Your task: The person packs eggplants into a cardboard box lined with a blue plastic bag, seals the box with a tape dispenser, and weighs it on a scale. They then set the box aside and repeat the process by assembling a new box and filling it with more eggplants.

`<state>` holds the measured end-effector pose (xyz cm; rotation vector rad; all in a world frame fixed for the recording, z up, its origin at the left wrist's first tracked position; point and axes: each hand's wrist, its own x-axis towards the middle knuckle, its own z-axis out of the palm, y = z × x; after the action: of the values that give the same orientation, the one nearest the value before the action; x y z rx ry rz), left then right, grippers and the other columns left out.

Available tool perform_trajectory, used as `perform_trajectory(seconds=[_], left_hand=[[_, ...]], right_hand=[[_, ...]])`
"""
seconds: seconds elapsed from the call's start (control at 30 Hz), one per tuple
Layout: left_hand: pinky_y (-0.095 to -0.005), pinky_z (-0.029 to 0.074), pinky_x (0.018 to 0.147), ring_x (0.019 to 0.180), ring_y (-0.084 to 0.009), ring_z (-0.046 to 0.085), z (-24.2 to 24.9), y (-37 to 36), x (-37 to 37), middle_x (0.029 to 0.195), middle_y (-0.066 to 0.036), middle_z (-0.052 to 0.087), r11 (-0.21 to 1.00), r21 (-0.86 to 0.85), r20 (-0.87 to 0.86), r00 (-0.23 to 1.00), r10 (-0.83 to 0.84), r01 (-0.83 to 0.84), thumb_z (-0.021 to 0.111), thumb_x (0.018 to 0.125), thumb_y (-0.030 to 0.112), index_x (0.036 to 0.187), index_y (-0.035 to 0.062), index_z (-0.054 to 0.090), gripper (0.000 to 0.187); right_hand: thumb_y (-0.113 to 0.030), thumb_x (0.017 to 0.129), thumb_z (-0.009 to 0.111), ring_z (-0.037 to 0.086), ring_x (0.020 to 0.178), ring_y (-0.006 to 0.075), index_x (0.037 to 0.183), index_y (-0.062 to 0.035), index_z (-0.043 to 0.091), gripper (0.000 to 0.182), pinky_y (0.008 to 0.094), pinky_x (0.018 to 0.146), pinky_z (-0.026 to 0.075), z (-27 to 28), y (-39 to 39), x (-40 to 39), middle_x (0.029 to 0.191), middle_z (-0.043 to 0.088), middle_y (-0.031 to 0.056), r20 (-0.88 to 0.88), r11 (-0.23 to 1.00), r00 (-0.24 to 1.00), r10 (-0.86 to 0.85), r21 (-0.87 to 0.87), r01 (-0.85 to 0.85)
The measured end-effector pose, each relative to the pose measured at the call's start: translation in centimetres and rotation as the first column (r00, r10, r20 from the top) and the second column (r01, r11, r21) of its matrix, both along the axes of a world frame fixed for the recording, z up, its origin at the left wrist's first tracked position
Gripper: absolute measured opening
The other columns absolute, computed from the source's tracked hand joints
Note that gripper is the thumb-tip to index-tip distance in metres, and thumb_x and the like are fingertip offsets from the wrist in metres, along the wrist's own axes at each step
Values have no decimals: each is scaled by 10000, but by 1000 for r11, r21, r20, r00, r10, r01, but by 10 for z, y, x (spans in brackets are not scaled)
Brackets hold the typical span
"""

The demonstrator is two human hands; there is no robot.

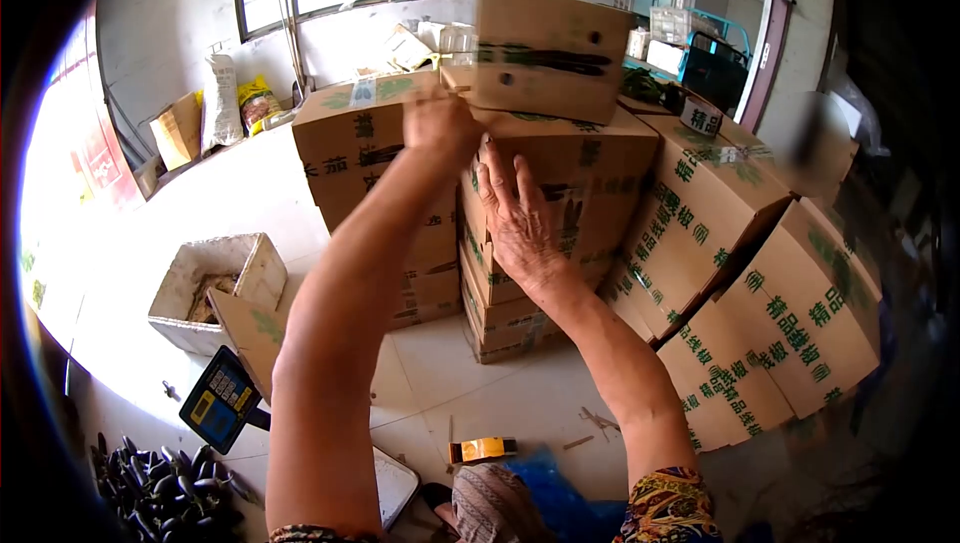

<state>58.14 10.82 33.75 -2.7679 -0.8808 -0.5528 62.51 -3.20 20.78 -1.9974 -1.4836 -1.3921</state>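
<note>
Two hands were up at the stacked cartons. Left hand point(440, 128) had its grip closed on the near corner of the top carton point(548, 55), which sat tilted on the middle stack point(560, 233). Right hand point(518, 218) lay flat, fingers spread, against that stack's front, gripping nothing. Tape roll point(482, 449) lay on the floor point(500, 398); an open foam box point(215, 288) and a scale display point(220, 401) sat to the left.

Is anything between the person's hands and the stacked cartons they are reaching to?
Nothing visible is in the way. The left hand is already up at the top carton, and the right hand lies flat on the front of the carton stack beneath it.
</note>
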Motion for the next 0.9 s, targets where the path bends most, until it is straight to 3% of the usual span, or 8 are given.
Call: perform_trajectory(seconds=[0.03, 0.13, 0.3, 0.4, 0.47, 0.53, 0.7, 0.9], left_hand=[[-516, 186, 1142, 1447, -335, 276, -5, 6, -19, 1473, -68, 471, 1000, -5, 165, 986, 6, -6, 499, 960, 558, 1479, 147, 407, 669], [-569, 238, 1072, 1426, -417, 279, -26, 31, -57, 1449, -73, 499, 973, 10, 234, 946, -225, 229, 574, 917, 459, 1400, 164, 476, 575], [-523, 338, 1075, 1286, -373, 482, -92, 91, -178, 1323, -113, 605, 972, -60, 173, 961, -213, 226, 590, 929, 354, 1335, 123, 557, 469], [-509, 394, 1030, 1244, -370, 513, -120, 91, -293, 1235, -188, 636, 946, -305, 105, 983, 151, -113, 606, 908, 288, 1245, 93, 635, 391], [-523, 503, 864, 989, -414, 642, -171, 123, -367, 1027, -214, 692, 907, -335, 224, 914, 338, -253, 574, 871, 208, 1084, 100, 712, 276], [-529, 521, 818, 965, -423, 647, -216, 132, -431, 978, -278, 676, 886, -349, 306, 857, 415, -305, 544, 876, 203, 1015, 66, 711, 257], [-516, 539, 815, 995, -434, 593, -309, 95, -484, 1036, -245, 609, 808, -299, -47, 853, 519, -508, 554, 882, 198, 948, 84, 704, 200], [-467, 347, 817, 1001, -307, 442, -343, 56, -454, 996, -99, 495, 850, -168, 169, 835, 524, -499, 667, 818, 235, 997, 151, 654, 199]], right_hand=[[-43, 798, 644, 350, 1351, 429, 1416, -42, 490, 637, 413, 863, 532, 10, -8, -10, 1568, 266, 122, 31, 998, 998, -49, -40, 50], [2, 738, 664, 369, 1329, 462, 1409, -19, 487, 694, 390, 856, 540, 18, -6, -17, 1590, 226, 154, 61, 996, 995, -81, -38, 83], [-68, 771, 707, 379, 1324, 464, 1392, -17, 495, 658, 465, 975, 486, -12, 13, -2, 1568, 263, 179, -97, 999, 994, 42, 27, -39], [-111, 745, 793, 354, 1360, 432, 1371, 19, 487, 709, 479, 1107, 364, -9, -4, -45, 1548, 272, 233, -236, 987, 965, 110, -86, -133], [-119, 752, 797, 336, 1378, 429, 1343, 34, 510, 674, 488, 1135, 324, -49, 2, -60, 1541, 268, 260, -359, 949, 913, 193, -167, -267], [-142, 732, 814, 355, 1364, 449, 1267, 37, 580, 611, 478, 1134, 339, -97, 25, -87, 1517, 303, 285, -582, 847, 762, 286, -218, -484], [-237, 781, 787, 490, 1245, 447, 1240, 22, 622, 552, 453, 1073, 414, -156, 91, -210, 1446, 411, 306, -815, 561, 474, 333, -233, -795], [-368, 904, 665, 511, 1250, 433, 1210, -24, 639, 461, 425, 1066, 416, -204, 154, -294, 1387, 475, 309, -962, 470, 245, 125, -160, -868]])
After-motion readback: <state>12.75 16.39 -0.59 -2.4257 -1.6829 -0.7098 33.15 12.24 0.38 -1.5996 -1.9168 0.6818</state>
